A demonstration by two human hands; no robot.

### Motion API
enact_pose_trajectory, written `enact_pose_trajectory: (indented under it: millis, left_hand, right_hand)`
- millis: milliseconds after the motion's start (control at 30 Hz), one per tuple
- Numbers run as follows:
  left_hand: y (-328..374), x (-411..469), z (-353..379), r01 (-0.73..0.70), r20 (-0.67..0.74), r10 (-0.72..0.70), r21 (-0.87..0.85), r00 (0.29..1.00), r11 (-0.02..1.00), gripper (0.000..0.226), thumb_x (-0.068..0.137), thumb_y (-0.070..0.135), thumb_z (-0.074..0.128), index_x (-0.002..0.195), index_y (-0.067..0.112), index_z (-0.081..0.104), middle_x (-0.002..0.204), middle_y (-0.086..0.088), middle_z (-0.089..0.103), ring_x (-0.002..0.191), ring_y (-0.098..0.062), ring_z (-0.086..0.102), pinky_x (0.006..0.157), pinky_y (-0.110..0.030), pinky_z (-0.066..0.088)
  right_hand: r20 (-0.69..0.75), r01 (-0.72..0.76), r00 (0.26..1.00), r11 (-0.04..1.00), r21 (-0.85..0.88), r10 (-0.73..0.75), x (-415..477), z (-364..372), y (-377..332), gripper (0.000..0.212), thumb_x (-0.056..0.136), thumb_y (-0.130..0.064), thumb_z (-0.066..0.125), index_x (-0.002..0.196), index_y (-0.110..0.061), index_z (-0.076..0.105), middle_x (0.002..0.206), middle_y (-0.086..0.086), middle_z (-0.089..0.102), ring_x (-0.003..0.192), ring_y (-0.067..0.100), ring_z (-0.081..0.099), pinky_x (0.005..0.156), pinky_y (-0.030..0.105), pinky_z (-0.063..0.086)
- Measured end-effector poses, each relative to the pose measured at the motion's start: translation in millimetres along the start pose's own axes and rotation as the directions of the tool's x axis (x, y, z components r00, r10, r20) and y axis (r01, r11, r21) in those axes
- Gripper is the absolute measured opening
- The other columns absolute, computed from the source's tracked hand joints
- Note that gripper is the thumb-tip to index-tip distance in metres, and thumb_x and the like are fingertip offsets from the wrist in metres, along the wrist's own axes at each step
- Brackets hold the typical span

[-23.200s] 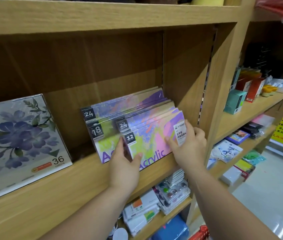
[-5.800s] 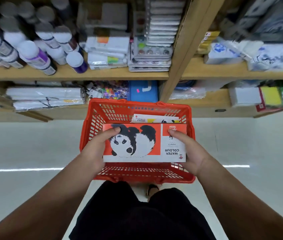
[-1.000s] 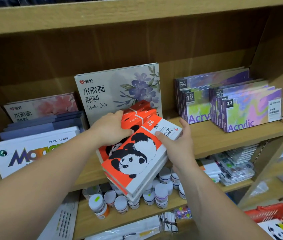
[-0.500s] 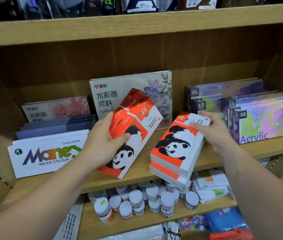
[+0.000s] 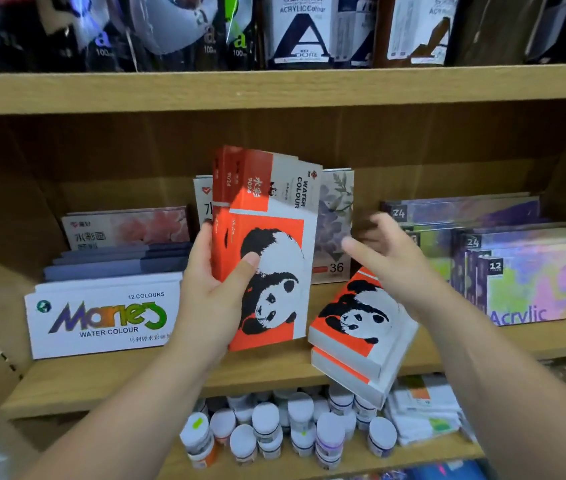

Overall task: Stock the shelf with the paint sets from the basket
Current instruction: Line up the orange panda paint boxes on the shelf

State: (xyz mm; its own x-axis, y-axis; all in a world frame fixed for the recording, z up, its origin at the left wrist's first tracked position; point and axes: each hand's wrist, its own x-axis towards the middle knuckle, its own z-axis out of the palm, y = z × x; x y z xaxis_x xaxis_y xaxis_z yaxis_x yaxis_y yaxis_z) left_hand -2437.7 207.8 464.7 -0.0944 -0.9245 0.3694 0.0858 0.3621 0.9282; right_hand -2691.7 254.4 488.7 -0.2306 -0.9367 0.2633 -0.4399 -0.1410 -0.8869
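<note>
1. Two panda boxes lie stacked flat and askew on the shelf, right of centre, with their near end jutting past its front edge.
2. Right grip, fingers spread and blurred, is above the pair's far end. Whether it touches them cannot be told.
3. Left grip clasps an upright stack of several more panda boxes at mid-shelf, thumb pressed on the front face. The stack's lower end is near the front edge.
4. Behind the stack stands a floral box. A Marie's box sits toward the left end and Acrylic sets toward the right.
5. Jars crowd the shelf below.
</note>
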Motion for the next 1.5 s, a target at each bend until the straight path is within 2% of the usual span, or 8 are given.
enact_pose_trajectory:
  millis: [133,233,333,500,600,733,900,1500]
  left_hand:
    - [13.0,-4.6,11.3,-0.027,-0.068,0.011,-0.246,0.998,0.969,0.061,0.088,0.032,0.069,0.144,0.045,0.048,0.142,0.005,0.063,0.126,-0.016,0.064,0.102,-0.046,0.056]
    - [13.9,-1.6,5.1,-0.016,-0.111,-0.022,-0.331,0.994,0.943,0.072,0.091,0.033,0.066,0.153,0.043,0.030,0.145,0.002,0.060,0.123,-0.013,0.066,0.095,-0.037,0.060]
    - [8.6,5.3,-11.7,0.027,0.038,-0.021,-0.176,0.999,0.984,0.062,0.095,0.039,0.060,0.151,0.044,0.034,0.142,0.011,0.062,0.126,-0.008,0.063,0.106,-0.042,0.054]
    - [-30.2,6.8,-70.1,0.001,0.077,-0.037,0.424,0.996,0.906,0.075,0.087,0.053,0.066,0.153,0.044,0.031,0.150,0.013,0.048,0.137,-0.005,0.044,0.113,-0.037,0.038]
    - [-58.1,-3.3,-109.0,-0.009,-0.045,0.058,0.707,0.997,0.708,0.070,0.086,0.041,0.074,0.149,0.028,0.045,0.141,0.000,0.052,0.130,-0.021,0.047,0.106,-0.043,0.042]
    - [-75.8,-9.0,-136.4,0.059,-0.147,0.168,0.897,0.975,0.438,0.076,0.078,0.040,0.083,0.145,0.022,0.052,0.148,-0.015,0.047,0.134,-0.038,0.041,0.110,-0.054,0.035]
    - [-78.9,-4.1,-149.7,-0.012,-0.040,0.176,0.958,0.984,0.285,0.083,0.076,0.041,0.085,0.150,0.028,0.049,0.162,-0.015,0.033,0.145,-0.044,0.029,0.116,-0.062,0.027]
    - [-99.0,-1.9,-161.6,-0.076,0.021,0.218,0.967,0.976,0.245,0.079,0.081,0.052,0.069,0.152,0.028,0.044,0.164,-0.011,0.030,0.149,-0.043,0.024,0.112,-0.069,0.033]
  right_hand:
    - [0.320,-0.007,0.944,0.968,0.250,-0.076,1.5,45.0,-36.7,0.070,0.078,-0.058,0.079,0.138,-0.052,0.045,0.127,-0.020,0.072,0.115,0.000,0.070,0.090,0.028,0.059]
    - [0.303,-0.015,0.947,0.921,0.389,-0.112,3.7,70.5,-42.3,0.069,0.074,-0.037,0.089,0.132,-0.045,0.052,0.123,-0.010,0.076,0.111,0.017,0.076,0.090,0.042,0.064]
    - [0.257,0.014,0.957,0.904,0.427,-0.136,12.8,75.0,-45.2,0.062,0.075,-0.020,0.092,0.125,-0.035,0.058,0.114,-0.006,0.079,0.102,0.021,0.079,0.077,0.034,0.065]
    - [0.277,0.179,0.942,0.982,0.054,-0.187,37.5,49.8,-47.2,0.064,0.081,-0.018,0.090,0.131,-0.044,0.059,0.113,-0.022,0.078,0.103,0.008,0.077,0.081,0.024,0.062]
    - [0.359,0.366,0.910,0.811,-0.457,-0.209,51.9,38.6,-52.5,0.089,0.075,-0.042,0.089,0.146,-0.057,0.038,0.119,-0.051,0.059,0.097,-0.019,0.058,0.077,-0.002,0.041]
    - [0.503,0.443,0.862,0.571,-0.691,-0.062,73.0,58.1,-51.8,0.105,0.076,-0.043,0.088,0.160,-0.048,0.025,0.151,-0.011,0.057,0.109,0.003,0.050,0.088,0.021,0.038]
    - [0.574,0.443,0.811,0.524,-0.728,0.112,82.1,84.5,-33.7,0.108,0.077,-0.035,0.089,0.163,-0.045,0.024,0.166,-0.011,0.041,0.148,0.019,0.044,0.112,0.031,0.039]
    - [0.368,0.318,0.930,0.549,-0.773,-0.021,86.8,113.1,-12.6,0.042,0.105,-0.040,0.057,0.146,-0.034,0.057,0.153,0.003,0.056,0.137,0.031,0.053,0.114,0.047,0.042]
